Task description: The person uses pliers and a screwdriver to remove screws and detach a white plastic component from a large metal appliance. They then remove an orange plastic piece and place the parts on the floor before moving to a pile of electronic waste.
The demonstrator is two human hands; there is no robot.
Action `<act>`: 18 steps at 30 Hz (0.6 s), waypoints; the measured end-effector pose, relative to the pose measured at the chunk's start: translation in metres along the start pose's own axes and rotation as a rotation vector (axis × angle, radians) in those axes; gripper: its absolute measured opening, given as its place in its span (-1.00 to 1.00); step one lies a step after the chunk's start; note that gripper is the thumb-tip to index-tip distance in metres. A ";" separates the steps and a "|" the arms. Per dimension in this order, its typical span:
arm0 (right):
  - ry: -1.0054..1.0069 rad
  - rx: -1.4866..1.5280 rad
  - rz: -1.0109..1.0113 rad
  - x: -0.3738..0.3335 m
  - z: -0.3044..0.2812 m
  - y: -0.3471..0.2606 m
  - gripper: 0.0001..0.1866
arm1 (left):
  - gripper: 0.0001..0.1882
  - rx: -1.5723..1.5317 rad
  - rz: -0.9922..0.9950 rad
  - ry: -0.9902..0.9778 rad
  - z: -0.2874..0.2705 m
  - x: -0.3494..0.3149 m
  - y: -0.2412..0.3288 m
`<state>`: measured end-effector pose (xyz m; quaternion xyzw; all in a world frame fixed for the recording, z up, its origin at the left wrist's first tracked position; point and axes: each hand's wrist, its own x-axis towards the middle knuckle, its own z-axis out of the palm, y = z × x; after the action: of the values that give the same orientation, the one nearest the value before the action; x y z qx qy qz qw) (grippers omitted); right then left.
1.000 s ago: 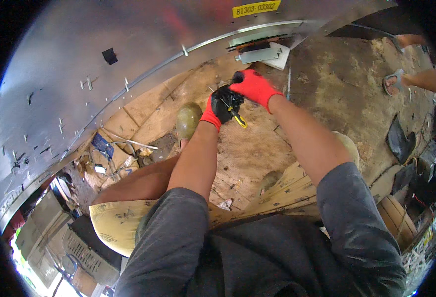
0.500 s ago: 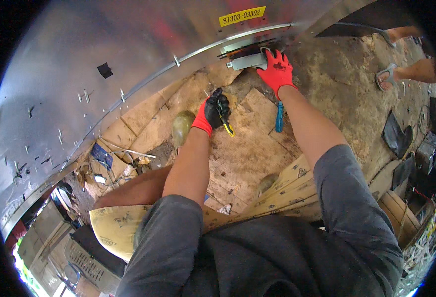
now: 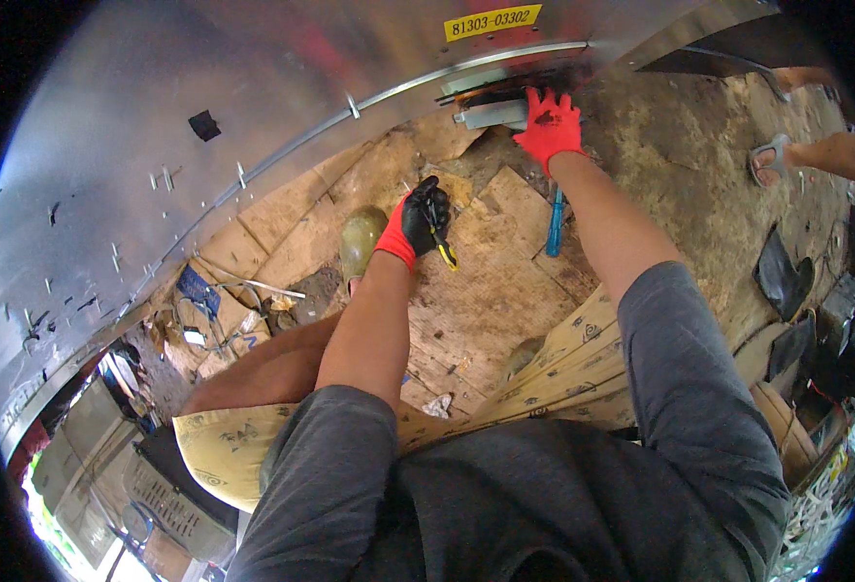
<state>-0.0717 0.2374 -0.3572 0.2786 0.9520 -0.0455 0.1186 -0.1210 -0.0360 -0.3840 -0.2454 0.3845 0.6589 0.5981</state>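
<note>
in the head view, the person's left hand point(image 3: 420, 219), in a glove with a black palm side and a red cuff, has its fingers curled tight around a yellow-and-black handle point(image 3: 448, 255), which sticks out below the fist toward the person's body. the hand is raised over the brown cardboard point(image 3: 476, 320) that covers much of the floor.

the right hand point(image 3: 552, 134), in a red glove with its back turned up, reaches farther out, to the right end of a flat grey metal piece point(image 3: 491, 114). its fingers are spread and point away from the person; the glove hides their tips, so i cannot tell whether they grasp the piece or only rest against it. that metal piece lies at the foot of a large shiny metal panel point(image 3: 282, 107), just beside some dark strips point(image 3: 486, 94). a blue-handled tool point(image 3: 555, 231) lies near the right wrist.

a yellow label point(image 3: 493, 21) and a black patch point(image 3: 204, 124) are stuck to the panel. to the left, a blue packet point(image 3: 197, 291) lies among thin wires, near a white rod point(image 3: 274, 288). at the right, another person's foot in a grey sandal point(image 3: 780, 150) stands on the stained floor, above some bent black sheeting point(image 3: 782, 274).
</note>
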 end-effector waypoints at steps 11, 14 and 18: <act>-0.050 0.082 -0.002 -0.033 -0.042 0.002 -0.09 | -0.61 0.119 0.088 0.163 -0.003 0.004 -0.006; -0.110 0.179 0.003 -0.057 -0.060 0.010 -0.12 | -0.52 0.148 0.115 0.156 0.015 0.012 -0.011; -0.128 0.155 -0.034 -0.083 -0.083 0.012 -0.17 | -0.47 0.172 0.155 0.134 0.031 0.033 -0.013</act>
<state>-0.0141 0.2171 -0.2567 0.2671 0.9407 -0.1389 0.1563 -0.1096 0.0080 -0.3943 -0.2061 0.4965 0.6499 0.5373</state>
